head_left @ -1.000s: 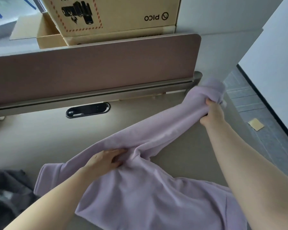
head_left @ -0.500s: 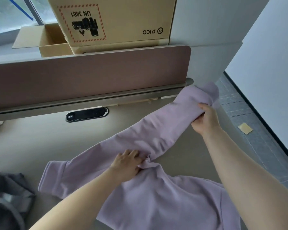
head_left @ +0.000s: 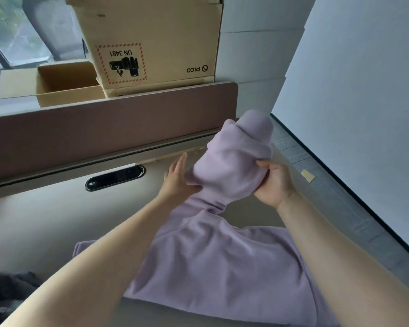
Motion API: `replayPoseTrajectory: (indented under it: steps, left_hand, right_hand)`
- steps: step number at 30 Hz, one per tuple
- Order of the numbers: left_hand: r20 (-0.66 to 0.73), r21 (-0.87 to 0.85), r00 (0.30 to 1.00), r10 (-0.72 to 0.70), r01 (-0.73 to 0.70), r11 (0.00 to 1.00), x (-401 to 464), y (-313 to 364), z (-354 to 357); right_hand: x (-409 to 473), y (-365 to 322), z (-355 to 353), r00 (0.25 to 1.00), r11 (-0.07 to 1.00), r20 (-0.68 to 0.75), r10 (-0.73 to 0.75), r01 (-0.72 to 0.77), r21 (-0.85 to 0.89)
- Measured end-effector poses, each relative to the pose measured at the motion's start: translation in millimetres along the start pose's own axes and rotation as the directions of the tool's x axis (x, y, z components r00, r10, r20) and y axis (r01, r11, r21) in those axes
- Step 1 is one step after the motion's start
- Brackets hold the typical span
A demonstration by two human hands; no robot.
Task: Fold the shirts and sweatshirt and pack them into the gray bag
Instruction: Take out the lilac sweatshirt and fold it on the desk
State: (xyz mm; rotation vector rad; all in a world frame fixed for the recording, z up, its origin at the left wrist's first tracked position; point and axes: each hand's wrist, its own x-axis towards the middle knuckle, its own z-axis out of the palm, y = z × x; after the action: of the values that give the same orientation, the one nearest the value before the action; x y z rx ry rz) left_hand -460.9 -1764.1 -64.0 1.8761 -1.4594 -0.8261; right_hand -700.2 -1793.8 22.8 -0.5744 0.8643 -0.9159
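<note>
A lilac sweatshirt (head_left: 213,263) lies spread on the beige desk (head_left: 47,223). One of its sleeves (head_left: 232,161) is raised off the desk and bunched up near the far right corner. My right hand (head_left: 273,182) grips that sleeve from the right, fingers closed in the cloth. On the sleeve's left side my left hand (head_left: 178,180) touches it with fingers stretched out; its thumb is hidden under the fabric. Dark grey fabric (head_left: 3,296), perhaps the gray bag, shows at the lower left edge.
A brown divider panel (head_left: 104,128) closes the desk's far side, with a black cable slot (head_left: 115,178) in front of it. Cardboard boxes (head_left: 151,43) stand behind the panel. To the right the desk ends above a grey floor (head_left: 328,185) and a white wall.
My right hand has lifted and bunched the sleeve toward the middle. My left hand has left the sweatshirt's body and moved up to the sleeve. The camera has tilted up.
</note>
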Motion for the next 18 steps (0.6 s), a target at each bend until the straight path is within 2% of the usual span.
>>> replayPoseTrajectory:
  steps: [3,5,8,10,14,16,18]
  left_hand:
    - [0.106,0.046,0.979,0.176,-0.181,0.982,5,18,-6]
    - [0.135,0.095,0.967,0.216,-0.230,0.969,-2,27,-9]
    - [-0.033,0.116,0.954,0.299,-0.294,0.949,-23,23,-8]
    - [-0.120,0.191,0.916,0.382,-0.357,0.915,-39,14,-6]
    - [0.056,0.366,0.890,0.453,-0.441,0.819,-62,-9,13]
    - [0.175,0.434,0.850,0.497,-0.519,0.736,-74,-19,29]
    - [0.301,0.459,0.829,0.471,-0.559,0.691,-86,-29,43]
  right_hand:
    - [-20,6,-9,0.999,1.000,0.032,-0.014,0.013,0.016]
    - [-30,6,-16,0.995,0.997,0.063,-0.076,0.074,0.030]
    - [-37,2,-36,0.982,0.985,0.105,-0.158,0.149,0.093]
    - [-41,9,-58,0.992,0.993,0.065,-0.105,0.101,0.057]
    - [-60,43,-116,0.995,0.993,0.044,0.086,-0.082,-0.089]
    - [-78,55,-141,0.990,0.985,-0.044,0.133,-0.137,-0.104]
    - [-91,68,-168,0.964,0.968,-0.199,0.174,-0.204,-0.143]
